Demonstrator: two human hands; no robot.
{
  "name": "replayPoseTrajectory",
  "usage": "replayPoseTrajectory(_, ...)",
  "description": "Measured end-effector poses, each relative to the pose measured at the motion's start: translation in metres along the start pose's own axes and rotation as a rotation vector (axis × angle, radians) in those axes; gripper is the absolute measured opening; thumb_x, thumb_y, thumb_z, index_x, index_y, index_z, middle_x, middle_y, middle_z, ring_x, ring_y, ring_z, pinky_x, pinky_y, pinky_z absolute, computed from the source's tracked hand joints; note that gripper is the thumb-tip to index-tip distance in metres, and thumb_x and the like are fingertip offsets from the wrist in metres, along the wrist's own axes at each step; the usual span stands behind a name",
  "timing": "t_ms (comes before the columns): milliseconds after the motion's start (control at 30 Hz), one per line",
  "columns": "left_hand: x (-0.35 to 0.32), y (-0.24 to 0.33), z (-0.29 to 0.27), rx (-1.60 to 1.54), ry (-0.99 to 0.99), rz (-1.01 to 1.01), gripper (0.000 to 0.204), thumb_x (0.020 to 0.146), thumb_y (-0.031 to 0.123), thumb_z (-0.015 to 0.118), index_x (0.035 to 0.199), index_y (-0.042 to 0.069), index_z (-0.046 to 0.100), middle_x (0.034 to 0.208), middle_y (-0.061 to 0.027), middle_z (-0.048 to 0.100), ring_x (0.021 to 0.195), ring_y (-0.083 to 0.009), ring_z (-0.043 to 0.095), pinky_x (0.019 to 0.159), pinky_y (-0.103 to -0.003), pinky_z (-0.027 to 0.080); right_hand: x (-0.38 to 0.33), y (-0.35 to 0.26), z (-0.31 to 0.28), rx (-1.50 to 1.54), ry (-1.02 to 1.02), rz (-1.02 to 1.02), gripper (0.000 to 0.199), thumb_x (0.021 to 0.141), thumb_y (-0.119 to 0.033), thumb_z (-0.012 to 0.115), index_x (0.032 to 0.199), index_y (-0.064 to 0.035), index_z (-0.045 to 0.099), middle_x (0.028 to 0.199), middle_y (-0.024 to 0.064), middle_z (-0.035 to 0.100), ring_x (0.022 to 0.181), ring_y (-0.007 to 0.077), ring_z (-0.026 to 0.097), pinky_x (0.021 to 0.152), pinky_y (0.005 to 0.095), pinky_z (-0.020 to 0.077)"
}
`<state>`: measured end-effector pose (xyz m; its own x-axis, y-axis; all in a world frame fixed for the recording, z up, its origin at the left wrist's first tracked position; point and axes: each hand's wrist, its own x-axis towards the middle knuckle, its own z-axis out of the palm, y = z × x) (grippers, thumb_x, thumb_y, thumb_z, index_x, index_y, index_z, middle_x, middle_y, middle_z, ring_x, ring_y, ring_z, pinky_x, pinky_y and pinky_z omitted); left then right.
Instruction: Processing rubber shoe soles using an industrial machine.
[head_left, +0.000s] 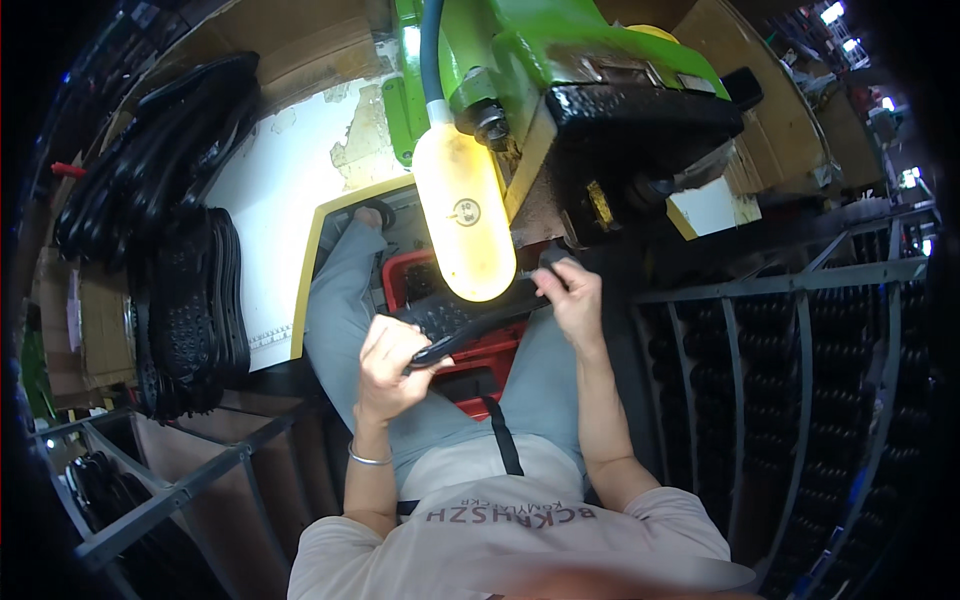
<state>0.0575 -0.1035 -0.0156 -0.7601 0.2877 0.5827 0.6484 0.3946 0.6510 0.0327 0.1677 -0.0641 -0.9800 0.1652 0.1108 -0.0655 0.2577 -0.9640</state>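
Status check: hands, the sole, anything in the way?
Left hand and right hand grip black shoe sole, one each end. Lit lamp overlaps its middle. Red crate beneath.

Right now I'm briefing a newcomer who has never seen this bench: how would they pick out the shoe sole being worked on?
Find the green machine with its glowing yellow lamp. Just below the lamp, over a red crate, the left hand and right hand hold one black shoe sole. Unlike the soles stacked at left, it is single and in hand.
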Motion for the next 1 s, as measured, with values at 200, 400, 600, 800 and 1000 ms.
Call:
replayPoseTrajectory(200, -0.037, 0.013, -0.027, -0.118, 0.13, -0.305, 0.04, 0.062, 0.014, 0.088, 0.083, 0.001, 0.056, 0.076, -0.011, 0.06, 0.072, -0.0241, 0.062, 0.068, -0.033, 0.051, 0.041, 0.085, -0.089, 0.114, 0.846, 0.187, 0.026, 0.09, -0.015, 0.065, 0.069, 0.0007, 0.06, 0.058, 0.0013, 0.055, 0.054, 0.0087, 0.055, 0.051, 0.0262, 0.0429)
replayPoseTrajectory(400, -0.033, 0.004, -0.041, -0.136, 0.163, -0.424, 0.039, 0.068, 0.015, 0.086, 0.085, -0.001, 0.055, 0.083, -0.0101, 0.062, 0.076, -0.0163, 0.058, 0.072, -0.027, 0.048, -0.003, 0.039, -0.04, 0.061, -0.034, 0.171, 0.077, 0.075, -0.015, 0.076, 0.143, -0.0095, 0.04, 0.138, 0.0153, 0.045, 0.115, 0.0251, 0.054, 0.09, 0.0341, 0.0472)
replayPoseTrajectory(600, 0.015, 0.009, -0.006, -0.398, 0.214, -0.358, 0.039, 0.063, 0.007, 0.083, 0.098, -0.002, 0.067, 0.084, -0.0078, 0.062, 0.074, -0.0158, 0.057, 0.067, -0.025, 0.045, -0.002, -0.033, -0.006, 0.419, 0.203, -0.285, 0.091, 0.075, -0.026, 0.082, 0.143, 0.0037, 0.03, 0.143, 0.0161, 0.035, 0.119, 0.0262, 0.05, 0.095, 0.0329, 0.0479)
replayPoseTrajectory(800, 0.052, 0.0, -0.002, -0.39, 0.222, -0.317, 0.041, 0.06, -0.001, 0.081, 0.098, -0.005, 0.066, 0.083, -0.0077, 0.058, 0.075, -0.0171, 0.059, 0.066, -0.027, 0.047, 0.025, -0.034, -0.016, 0.382, 0.291, -0.37, 0.082, 0.072, -0.009, 0.083, 0.139, 0.0057, 0.037, 0.141, 0.0156, 0.039, 0.123, 0.0276, 0.049, 0.096, 0.0341, 0.0478)
replayPoseTrajectory(1000, 0.043, -0.012, -0.025, -0.402, 0.191, -0.355, 0.039, 0.067, 0.017, 0.084, 0.086, 0.0, 0.054, 0.077, -0.0009, 0.048, 0.069, -0.0094, 0.046, 0.061, -0.022, 0.036, 0.02, -0.035, 0.007, 0.377, 0.245, -0.301, 0.084, 0.069, -0.005, 0.084, 0.138, 0.0087, 0.037, 0.137, 0.0151, 0.044, 0.115, 0.0229, 0.053, 0.096, 0.0331, 0.0482)
